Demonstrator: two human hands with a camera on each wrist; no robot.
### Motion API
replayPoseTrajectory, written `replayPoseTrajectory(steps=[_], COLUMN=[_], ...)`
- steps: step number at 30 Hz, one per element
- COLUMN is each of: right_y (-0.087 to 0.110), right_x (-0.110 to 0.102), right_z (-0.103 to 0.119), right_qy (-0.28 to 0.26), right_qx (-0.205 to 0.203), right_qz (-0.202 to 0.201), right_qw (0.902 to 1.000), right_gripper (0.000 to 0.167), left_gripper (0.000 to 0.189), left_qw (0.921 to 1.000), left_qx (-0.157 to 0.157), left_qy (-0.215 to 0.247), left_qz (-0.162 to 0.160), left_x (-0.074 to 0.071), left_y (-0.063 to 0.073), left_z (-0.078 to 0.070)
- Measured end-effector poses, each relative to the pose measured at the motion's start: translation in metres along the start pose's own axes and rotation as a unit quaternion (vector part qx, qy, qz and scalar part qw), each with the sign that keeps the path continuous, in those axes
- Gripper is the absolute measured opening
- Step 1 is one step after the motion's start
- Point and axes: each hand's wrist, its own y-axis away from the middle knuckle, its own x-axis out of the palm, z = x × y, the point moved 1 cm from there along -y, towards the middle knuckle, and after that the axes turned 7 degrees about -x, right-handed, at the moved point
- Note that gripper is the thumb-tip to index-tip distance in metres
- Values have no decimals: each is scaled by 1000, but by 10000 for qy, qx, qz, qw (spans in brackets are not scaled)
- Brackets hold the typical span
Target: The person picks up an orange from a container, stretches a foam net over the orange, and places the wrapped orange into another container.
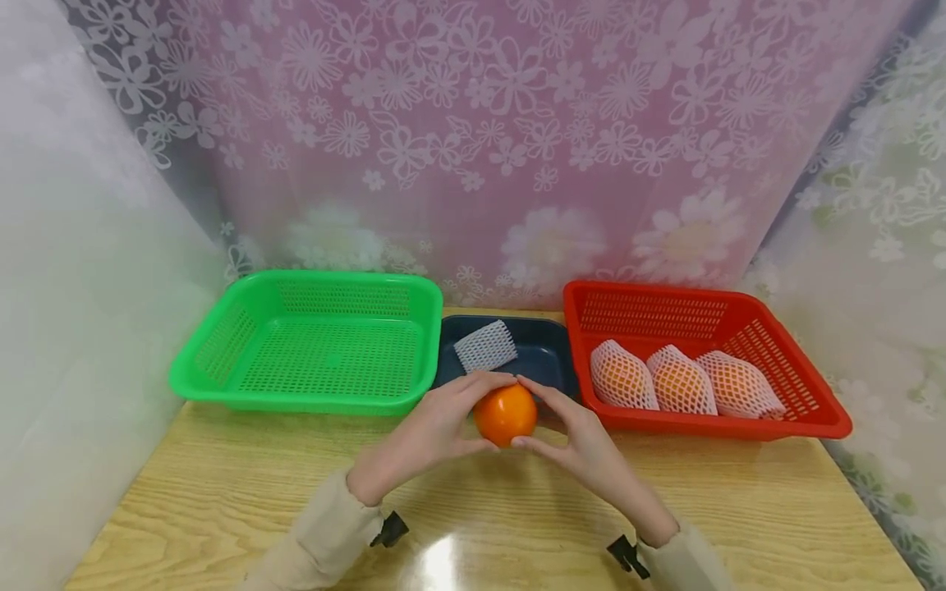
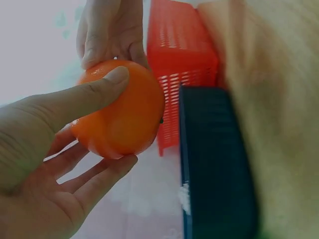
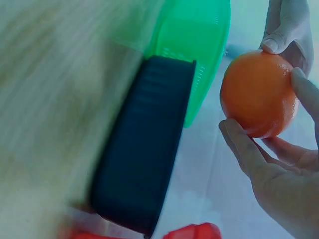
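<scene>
Between both hands, above the front of a dark blue tray (image 1: 544, 363), a bare, shiny orange (image 1: 506, 414) is held off the table. My left hand (image 1: 441, 417) grips its left side, thumb low and fingers over the top. From the other side my right hand (image 1: 585, 439) holds it the same way. The left wrist view shows the left thumb (image 2: 107, 87) lying across the peel and a small dark spot on the fruit's edge. In the right wrist view, the right fingers (image 3: 244, 149) support the orange (image 3: 259, 94). A white foam net sleeve (image 1: 488, 348) lies in the tray.
A green basket (image 1: 306, 402) with nothing visible inside stands to the tray's left. The red basket (image 1: 650, 295) on the right contains three orange fruits in white foam nets (image 1: 621, 375). All stand on a wooden table (image 1: 244, 468) before a flowered curtain (image 1: 473, 164).
</scene>
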Motion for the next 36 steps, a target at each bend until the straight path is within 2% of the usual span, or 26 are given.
replayPoseTrajectory(steps=[4, 7, 11, 15, 18, 23, 27, 31, 36], right_y=[8, 13, 19, 22, 23, 23, 22, 16, -8], right_x=[5, 10, 18, 27, 33, 36, 34, 29, 17], right_z=[-4, -8, -13, -16, -18, -17, -16, -13, -4], right_qy=[-252, -357, -137, 233, 403, 711, 775, 1178, 1686], right_qx=[520, 658, 463, 208, 198, 250, 368, 128, -393], right_qz=[154, 279, 473, 762, 1050, 1350, 1454, 1399, 737], right_qw=[9982, 9968, 9977, 9966, 9935, 9880, 9856, 9830, 9821], right_gripper=[72, 70, 69, 70, 71, 72, 71, 67, 58], left_gripper=[82, 82, 81, 81, 81, 78, 76, 78, 83], left_qw=[9998, 9983, 9946, 9912, 9874, 9862, 9862, 9856, 9826], left_qx=[-65, -318, -715, -977, -1150, -1144, -1138, -1170, -1252], left_qy=[137, 337, 443, 331, 412, 551, 475, 354, 310], left_qz=[140, 360, 602, 832, 1006, 1064, 1102, 1169, 1334], left_x=[12, 22, 32, 41, 46, 50, 51, 52, 54], left_y=[7, 14, 21, 25, 29, 33, 33, 32, 31], left_z=[5, 9, 15, 23, 27, 31, 31, 32, 33])
